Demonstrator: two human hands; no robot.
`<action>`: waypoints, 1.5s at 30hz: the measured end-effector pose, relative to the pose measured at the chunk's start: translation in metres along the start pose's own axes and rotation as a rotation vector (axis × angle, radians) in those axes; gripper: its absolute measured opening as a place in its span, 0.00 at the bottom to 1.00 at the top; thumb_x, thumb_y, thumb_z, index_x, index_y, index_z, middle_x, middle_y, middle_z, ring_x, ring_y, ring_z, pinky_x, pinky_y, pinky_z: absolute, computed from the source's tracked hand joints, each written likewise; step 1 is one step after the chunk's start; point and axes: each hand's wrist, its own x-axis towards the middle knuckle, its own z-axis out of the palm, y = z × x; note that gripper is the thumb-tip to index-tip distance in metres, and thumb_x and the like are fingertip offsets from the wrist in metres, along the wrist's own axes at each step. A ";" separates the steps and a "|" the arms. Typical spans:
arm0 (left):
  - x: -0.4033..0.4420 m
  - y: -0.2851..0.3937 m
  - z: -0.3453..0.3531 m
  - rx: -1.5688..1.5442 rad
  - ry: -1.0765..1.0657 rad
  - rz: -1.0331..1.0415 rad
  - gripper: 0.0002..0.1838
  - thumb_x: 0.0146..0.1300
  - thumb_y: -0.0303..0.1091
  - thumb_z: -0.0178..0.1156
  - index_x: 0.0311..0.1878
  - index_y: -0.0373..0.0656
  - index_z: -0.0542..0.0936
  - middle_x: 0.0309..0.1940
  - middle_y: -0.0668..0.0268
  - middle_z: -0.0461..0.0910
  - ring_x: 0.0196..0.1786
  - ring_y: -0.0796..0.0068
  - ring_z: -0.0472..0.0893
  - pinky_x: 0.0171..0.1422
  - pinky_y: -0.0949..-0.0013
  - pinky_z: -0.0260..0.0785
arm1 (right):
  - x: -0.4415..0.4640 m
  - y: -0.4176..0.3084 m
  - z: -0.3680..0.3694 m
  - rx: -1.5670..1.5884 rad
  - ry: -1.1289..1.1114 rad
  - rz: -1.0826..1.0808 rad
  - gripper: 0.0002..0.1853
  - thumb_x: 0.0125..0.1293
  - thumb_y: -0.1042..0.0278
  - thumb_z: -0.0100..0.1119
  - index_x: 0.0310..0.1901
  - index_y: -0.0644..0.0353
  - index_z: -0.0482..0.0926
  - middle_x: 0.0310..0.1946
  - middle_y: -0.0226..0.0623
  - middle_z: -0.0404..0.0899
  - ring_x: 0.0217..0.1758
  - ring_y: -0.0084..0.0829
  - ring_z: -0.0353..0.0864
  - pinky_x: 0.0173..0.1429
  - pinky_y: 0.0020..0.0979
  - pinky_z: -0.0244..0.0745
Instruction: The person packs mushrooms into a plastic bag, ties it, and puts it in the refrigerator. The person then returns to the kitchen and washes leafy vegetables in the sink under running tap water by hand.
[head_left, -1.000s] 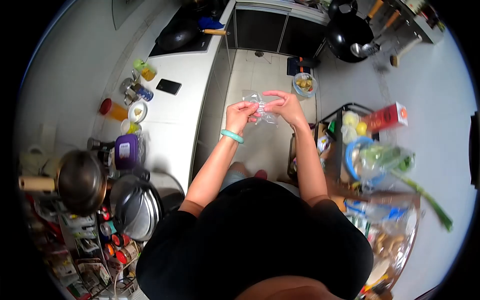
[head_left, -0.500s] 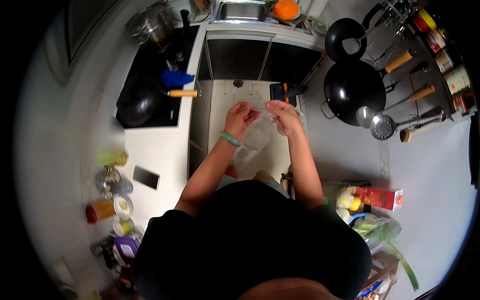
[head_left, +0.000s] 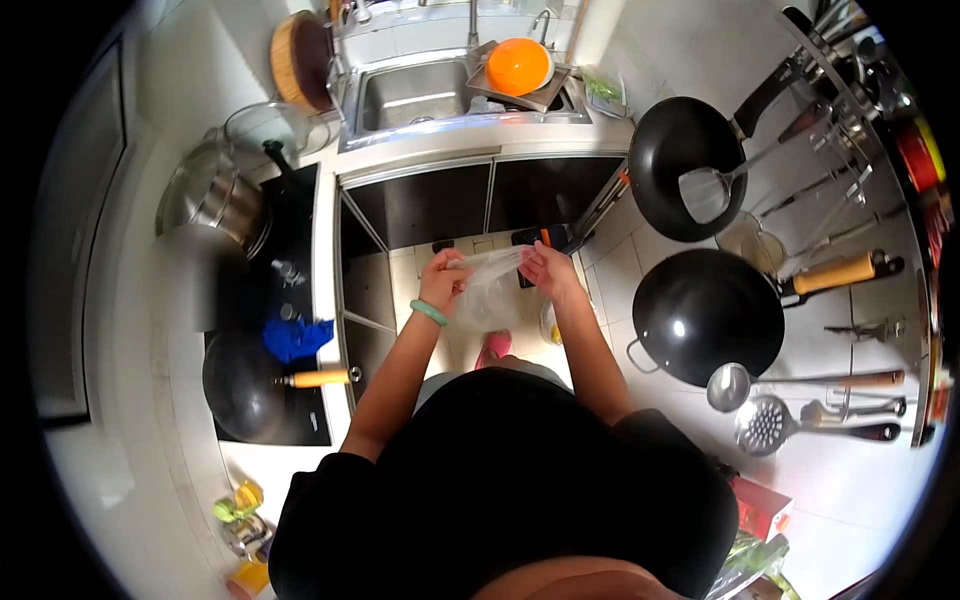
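Note:
A thin clear plastic bag (head_left: 484, 292) hangs between my two hands, its upper edge stretched from one to the other. My left hand (head_left: 440, 281), with a green bangle (head_left: 429, 312) at the wrist, is closed on the left side of this edge. On the other side my right hand (head_left: 548, 270) pinches the bag between thumb and fingers. The bag's lower part droops over the floor, above a pink slipper (head_left: 494, 346). Whether anything lies inside it, I cannot tell.
Ahead is a steel sink (head_left: 410, 98) with an orange bowl (head_left: 519, 67) beside it. To the left, a wok (head_left: 243, 390) and a steel pot (head_left: 215, 195) stand by the black stove. Pans, including a black wok (head_left: 708, 315), and a skimmer (head_left: 768, 425) hang at right.
My hands have moved further apart, and the bag's edge is drawn wider between them. The view has tilted forward, so more of the sink and counter shows.

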 end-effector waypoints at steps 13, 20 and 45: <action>0.227 0.034 0.060 1.275 0.143 0.672 0.21 0.45 0.22 0.57 0.47 0.44 0.76 0.37 0.56 0.68 0.40 0.52 0.72 0.48 0.58 0.67 | 0.162 -0.099 0.044 -0.449 -0.092 -0.278 0.13 0.51 0.76 0.65 0.35 0.53 0.70 0.22 0.20 0.68 0.23 0.14 0.66 0.26 0.17 0.59; 0.322 0.089 0.061 1.284 -0.359 0.373 0.17 0.45 0.18 0.55 0.39 0.46 0.80 0.36 0.57 0.71 0.40 0.56 0.73 0.46 0.61 0.67 | 0.315 -0.172 -0.003 -0.034 0.209 -0.242 0.35 0.49 0.47 0.68 0.50 0.67 0.69 0.43 0.35 0.73 0.44 0.27 0.72 0.50 0.30 0.68; 0.452 0.173 0.070 0.940 -0.429 0.096 0.17 0.47 0.16 0.50 0.40 0.41 0.81 0.32 0.64 0.75 0.35 0.76 0.74 0.37 0.76 0.64 | 0.433 -0.265 -0.064 0.590 0.519 -0.457 0.09 0.61 0.79 0.52 0.43 0.59 0.69 0.35 0.39 0.78 0.37 0.35 0.79 0.41 0.34 0.77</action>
